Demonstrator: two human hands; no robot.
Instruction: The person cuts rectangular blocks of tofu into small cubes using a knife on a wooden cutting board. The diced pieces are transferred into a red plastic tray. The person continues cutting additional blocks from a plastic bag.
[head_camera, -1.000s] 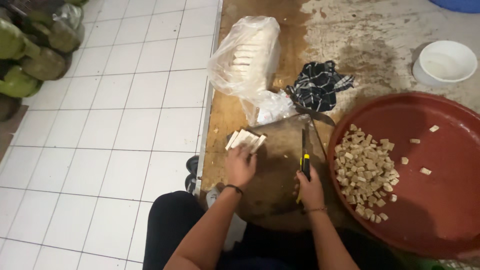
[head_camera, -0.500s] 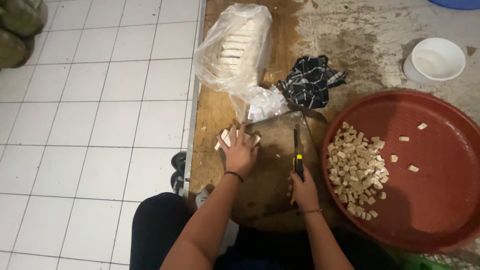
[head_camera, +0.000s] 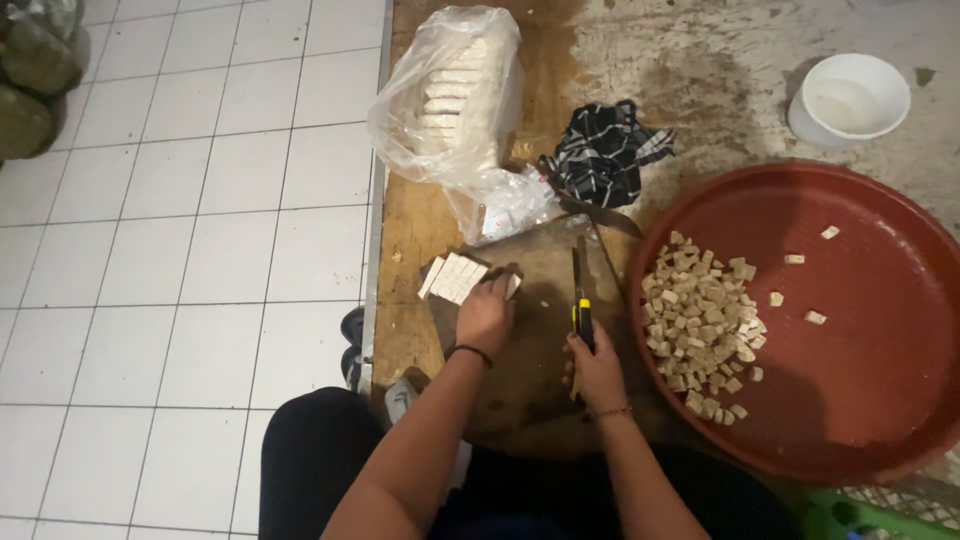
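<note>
My left hand (head_camera: 484, 316) rests on a row of pale sliced blocks (head_camera: 452, 276) lying on a dark round cutting board (head_camera: 530, 340). A black band circles that wrist. My right hand (head_camera: 597, 367) grips a knife (head_camera: 580, 290) with a yellow and black handle, its blade pointing away from me over the board, a little right of the blocks. To the right, a big red round tray (head_camera: 850, 330) holds a heap of small pale cubes (head_camera: 700, 320).
A clear plastic bag (head_camera: 445, 100) of pale blocks lies at the board's far side, beside a dark checked cloth (head_camera: 605, 150). A white bowl (head_camera: 850, 100) sits at the far right. White floor tiles (head_camera: 200, 250) spread left; green round fruits (head_camera: 30, 90) lie top left.
The camera view has shifted slightly. My left hand slid onto the sliced blocks and presses them; the right hand keeps the knife nearly where it was.
</note>
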